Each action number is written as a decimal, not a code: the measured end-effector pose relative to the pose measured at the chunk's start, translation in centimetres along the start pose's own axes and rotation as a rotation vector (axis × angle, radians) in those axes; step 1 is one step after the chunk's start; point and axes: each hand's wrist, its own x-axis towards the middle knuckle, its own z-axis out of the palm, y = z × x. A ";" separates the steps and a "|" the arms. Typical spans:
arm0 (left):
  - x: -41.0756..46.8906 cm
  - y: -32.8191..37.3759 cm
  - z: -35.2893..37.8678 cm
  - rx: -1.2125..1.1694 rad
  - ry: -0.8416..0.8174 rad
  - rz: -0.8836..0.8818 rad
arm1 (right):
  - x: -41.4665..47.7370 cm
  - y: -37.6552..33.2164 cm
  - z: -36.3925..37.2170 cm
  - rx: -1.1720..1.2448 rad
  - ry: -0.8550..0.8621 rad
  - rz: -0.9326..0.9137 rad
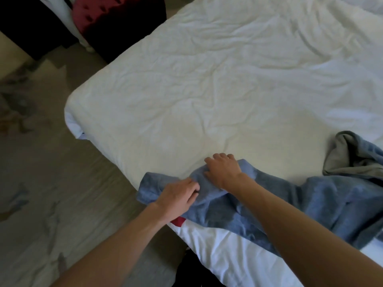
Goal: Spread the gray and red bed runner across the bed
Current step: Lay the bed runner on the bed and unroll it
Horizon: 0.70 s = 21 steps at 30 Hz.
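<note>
Both left hand [178,196] and right hand [223,171] tight on bunched bed runner [294,201].

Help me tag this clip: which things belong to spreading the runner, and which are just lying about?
Job: bed runner; bed; left hand and right hand, both gripping the runner.
Lying about: red tufted seat; patterned carpet.
</note>
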 end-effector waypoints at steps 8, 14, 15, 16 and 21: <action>0.9 -2.8 -1.0 0.171 -0.010 -0.324 | 0.6 -0.8 1.0 0.178 0.044 0.057; 1.5 -3.8 -2.0 0.253 -0.053 -0.418 | 1.3 -0.7 -1.4 0.316 0.313 0.033; 1.6 -3.8 -2.3 0.254 -0.057 -0.445 | 1.1 -0.7 -1.9 0.324 0.369 0.010; 1.8 -3.8 -2.5 0.253 -0.059 -0.468 | 1.0 -0.6 -2.4 0.341 0.421 -0.016; 3.5 -3.9 -3.3 0.240 -0.028 -0.482 | 0.6 0.5 -3.8 0.485 0.562 -0.067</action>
